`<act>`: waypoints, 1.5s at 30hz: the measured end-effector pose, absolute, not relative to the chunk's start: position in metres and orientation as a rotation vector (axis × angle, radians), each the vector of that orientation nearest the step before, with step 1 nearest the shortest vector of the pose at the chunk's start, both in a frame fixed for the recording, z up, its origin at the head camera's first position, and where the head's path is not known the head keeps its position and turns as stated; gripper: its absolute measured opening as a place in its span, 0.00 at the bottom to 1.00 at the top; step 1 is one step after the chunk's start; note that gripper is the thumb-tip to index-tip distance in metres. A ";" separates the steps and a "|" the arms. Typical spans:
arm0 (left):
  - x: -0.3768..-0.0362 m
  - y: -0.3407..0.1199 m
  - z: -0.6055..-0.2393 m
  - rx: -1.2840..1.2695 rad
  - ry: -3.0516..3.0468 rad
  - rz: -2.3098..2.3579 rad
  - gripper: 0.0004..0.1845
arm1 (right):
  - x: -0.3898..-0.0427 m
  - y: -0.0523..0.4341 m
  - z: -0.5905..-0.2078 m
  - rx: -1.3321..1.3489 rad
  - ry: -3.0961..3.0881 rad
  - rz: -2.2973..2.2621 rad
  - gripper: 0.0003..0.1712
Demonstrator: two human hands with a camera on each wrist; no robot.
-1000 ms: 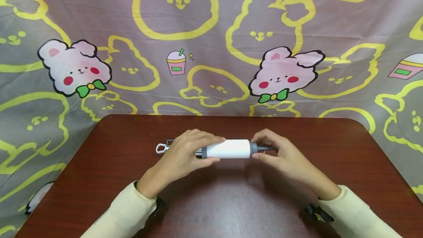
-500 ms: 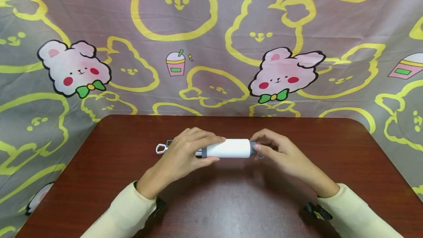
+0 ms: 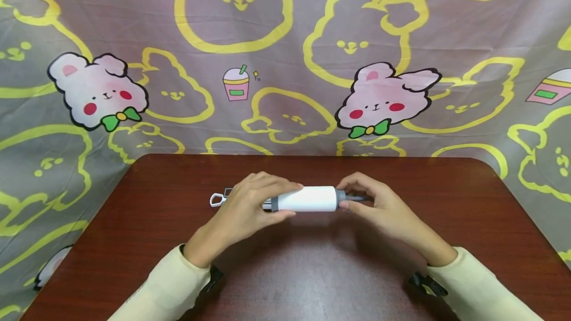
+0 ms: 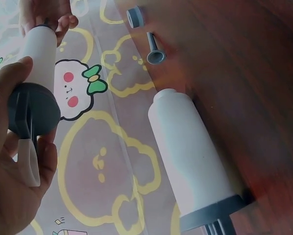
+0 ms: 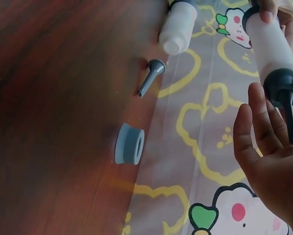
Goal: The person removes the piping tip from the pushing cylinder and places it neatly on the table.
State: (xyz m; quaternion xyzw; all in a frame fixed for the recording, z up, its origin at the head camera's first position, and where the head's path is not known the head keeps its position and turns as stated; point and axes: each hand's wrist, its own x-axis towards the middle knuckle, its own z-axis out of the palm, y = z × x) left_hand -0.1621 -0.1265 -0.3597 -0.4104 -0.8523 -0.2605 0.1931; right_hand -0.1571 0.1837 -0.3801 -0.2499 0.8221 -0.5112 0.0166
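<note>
My left hand wraps the plunger end of a white tube, fingers curled round its dark collar. My right hand pinches the grey nozzle at the other end, thumb and fingertips closed on its cap. The tube is lifted level just above the brown table, between both hands at the middle. Judging by the nozzle sitting on the tube, that end looks assembled or close to it; whether it is tight I cannot tell. On the table lie a second white tube, a loose grey nozzle tip and a grey ring, so those parts seem left to fit. A white loop handle pokes out behind my left hand; its body is hidden. Wrist views are blurry and cropped.
</note>
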 end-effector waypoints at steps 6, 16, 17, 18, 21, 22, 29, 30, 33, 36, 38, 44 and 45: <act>-0.162 -0.127 -0.360 -1.126 -2.444 -0.756 0.27 | -0.155 0.181 -0.381 -0.779 2.531 -1.616 0.17; -0.162 -0.128 -0.360 -1.152 -2.382 -0.723 0.28 | -0.156 0.182 -0.381 -0.770 2.437 -1.673 0.11; -0.162 -0.128 -0.360 -1.157 -2.371 -0.713 0.28 | -0.157 0.182 -0.381 -0.771 2.422 -1.681 0.10; -0.163 -0.128 -0.360 -1.161 -2.364 -0.705 0.28 | -0.157 0.182 -0.381 -0.771 2.414 -1.683 0.10; -0.163 -0.129 -0.361 -1.167 -2.358 -0.695 0.28 | -0.157 0.182 -0.381 -0.784 2.423 -1.673 0.10; -0.163 -0.129 -0.360 -1.167 -2.358 -0.697 0.28 | -0.157 0.182 -0.380 -0.783 2.431 -1.666 0.10; -0.162 -0.129 -0.360 -1.161 -2.393 -0.727 0.28 | -0.155 0.183 -0.382 -0.737 2.481 -1.630 0.15; -0.162 -0.129 -0.360 -1.161 -2.401 -0.729 0.28 | -0.154 0.183 -0.383 -0.738 2.482 -1.629 0.16; -0.162 -0.129 -0.360 -1.156 -2.425 -0.729 0.28 | -0.153 0.182 -0.384 -0.750 2.463 -1.647 0.16; -0.162 -0.129 -0.360 -1.154 -2.429 -0.726 0.28 | -0.153 0.182 -0.384 -0.764 2.440 -1.667 0.16; -0.161 -0.129 -0.360 -1.155 -2.426 -0.728 0.28 | -0.153 0.182 -0.383 -0.765 2.446 -1.663 0.16; -0.160 -0.128 -0.359 -1.171 -2.412 -0.726 0.28 | -0.154 0.184 -0.380 -0.738 2.387 -1.693 0.10; -0.160 -0.127 -0.358 -1.175 -2.409 -0.723 0.28 | -0.154 0.184 -0.380 -0.731 2.361 -1.706 0.10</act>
